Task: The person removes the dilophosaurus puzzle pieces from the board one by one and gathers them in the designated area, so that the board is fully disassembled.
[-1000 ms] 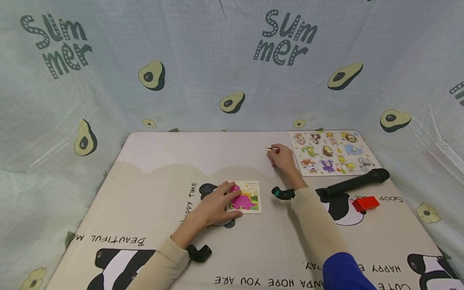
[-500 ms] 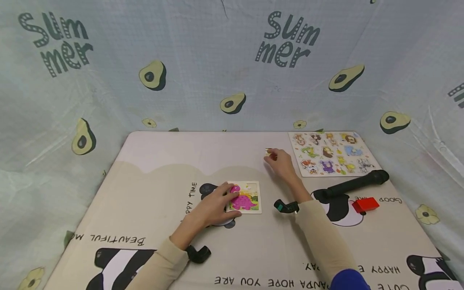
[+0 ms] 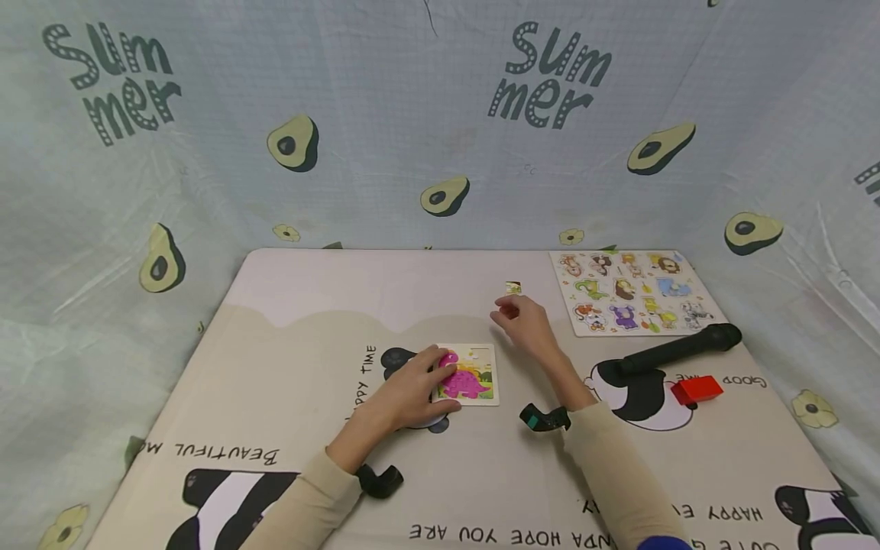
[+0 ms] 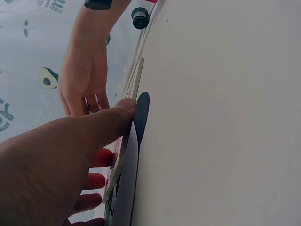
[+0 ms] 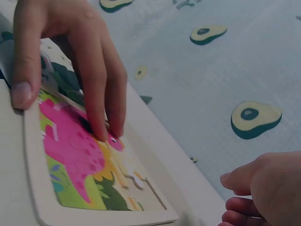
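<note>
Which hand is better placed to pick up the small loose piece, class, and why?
Probably the right hand: it is close beside the small piece and appears to hold nothing. The left hand is farther away, its fingers on the dinosaur puzzle.

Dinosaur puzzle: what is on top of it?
The left hand rests on the puzzle, its fingers across the pink dinosaur. Much of the dinosaur shows; the part beneath the fingers is covered and cannot be seen.
</note>
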Action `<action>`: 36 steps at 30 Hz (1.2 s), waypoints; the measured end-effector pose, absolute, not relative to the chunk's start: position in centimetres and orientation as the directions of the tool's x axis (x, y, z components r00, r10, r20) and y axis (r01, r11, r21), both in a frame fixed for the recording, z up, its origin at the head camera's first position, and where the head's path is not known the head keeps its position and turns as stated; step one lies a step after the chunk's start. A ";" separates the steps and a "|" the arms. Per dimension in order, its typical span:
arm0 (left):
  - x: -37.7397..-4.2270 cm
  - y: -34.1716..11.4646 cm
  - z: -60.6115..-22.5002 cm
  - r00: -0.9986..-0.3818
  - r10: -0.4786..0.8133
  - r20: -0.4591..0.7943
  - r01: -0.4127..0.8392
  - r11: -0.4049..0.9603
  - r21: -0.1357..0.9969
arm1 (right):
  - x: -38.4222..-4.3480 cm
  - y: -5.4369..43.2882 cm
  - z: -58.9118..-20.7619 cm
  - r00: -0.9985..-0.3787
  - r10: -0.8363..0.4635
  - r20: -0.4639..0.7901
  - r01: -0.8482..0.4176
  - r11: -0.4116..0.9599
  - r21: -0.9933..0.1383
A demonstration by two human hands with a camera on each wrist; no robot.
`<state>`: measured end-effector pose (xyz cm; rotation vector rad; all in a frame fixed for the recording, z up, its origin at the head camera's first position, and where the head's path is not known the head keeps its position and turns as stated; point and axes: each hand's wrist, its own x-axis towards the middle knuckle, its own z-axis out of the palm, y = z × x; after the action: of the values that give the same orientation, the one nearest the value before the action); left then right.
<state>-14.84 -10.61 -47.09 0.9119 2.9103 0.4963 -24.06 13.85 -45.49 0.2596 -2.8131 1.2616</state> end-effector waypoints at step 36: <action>-14.5 -10.4 -47.4 -0.815 0.576 0.058 0.562 0.763 0.319 | -21.3 12.2 -46.3 -0.917 -0.396 -0.048 -0.279 0.724 -0.631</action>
<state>-14.47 -10.38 -47.37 0.9394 2.9089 0.5048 -21.31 12.16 -46.30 0.6089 -3.0816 1.0803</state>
